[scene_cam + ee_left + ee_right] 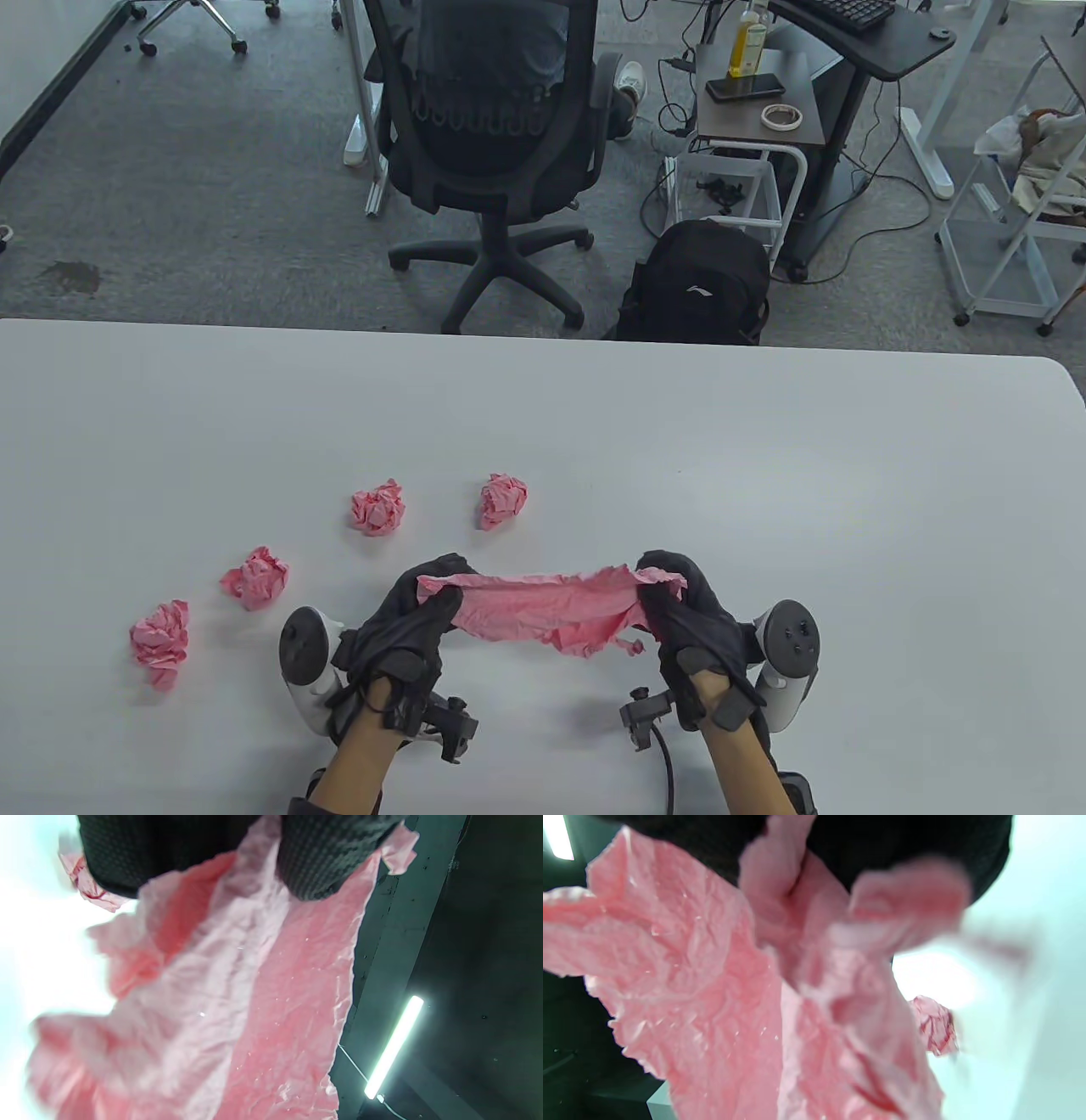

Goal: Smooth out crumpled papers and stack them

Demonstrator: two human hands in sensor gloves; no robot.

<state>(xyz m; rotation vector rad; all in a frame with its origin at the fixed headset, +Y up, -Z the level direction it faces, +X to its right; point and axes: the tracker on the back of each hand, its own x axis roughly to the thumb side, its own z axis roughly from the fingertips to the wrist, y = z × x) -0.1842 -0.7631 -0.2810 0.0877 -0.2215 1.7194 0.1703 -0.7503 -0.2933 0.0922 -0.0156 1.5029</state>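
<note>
Near the desk's point(764, 475) front edge, the left hand point(407, 628) and right hand point(691, 624) are gripping a pink paper point(543, 607) between them — fingers clamped on its ends; four crumpled balls point(377, 508) are lying toward the left.

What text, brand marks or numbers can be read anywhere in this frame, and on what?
No readable words or numbers.
Black backpack: a white swoosh-like logo, no letters.
Bottle on the side table: label too small to read.
Pink paper and the crumpled balls: no print visible.

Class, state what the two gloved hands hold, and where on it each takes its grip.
A pink paper sheet: left hand grips its left end, right hand its right end.
</note>
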